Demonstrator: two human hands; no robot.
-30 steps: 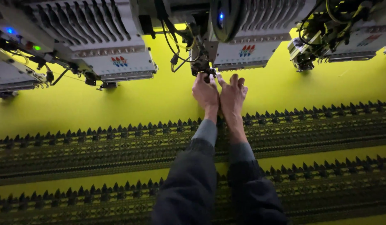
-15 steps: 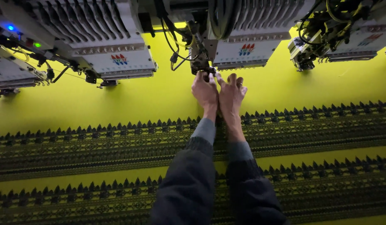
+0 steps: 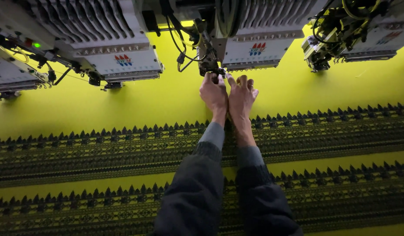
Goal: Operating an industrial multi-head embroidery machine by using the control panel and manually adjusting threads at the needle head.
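Both hands reach forward, side by side and touching along their inner edges, to the dark metal needle assembly (image 3: 209, 65) that hangs under the middle white-and-grey embroidery machine head (image 3: 250, 48). The left hand (image 3: 214, 95) has its fingers curled up against the bottom of that assembly; whether they pinch a thread or needle cannot be told, as the tips are hidden. The right hand (image 3: 241, 97) sits just right of the assembly, its fingers loosely bent and slightly spread, gripping nothing visible. Dark, ribbed-cuffed sleeves (image 3: 197, 192) run back toward the camera.

Under the assembly stretches a smooth, bright yellow-green sheet of fabric (image 3: 123, 105), taut and flat. Nearer the camera than the assembly, two wide bands of dense dark embroidery (image 3: 101, 153) cross the fabric, each edged with a row of small pointed, tree-like motifs. Left of the assembly stands another white machine head (image 3: 110, 52) with ridged grey thread guides; right of it, a third head (image 3: 341, 39) tangled with black cables.

Compared with a second ago, the hands remain at the same spot under the assembly, fingers barely shifted.
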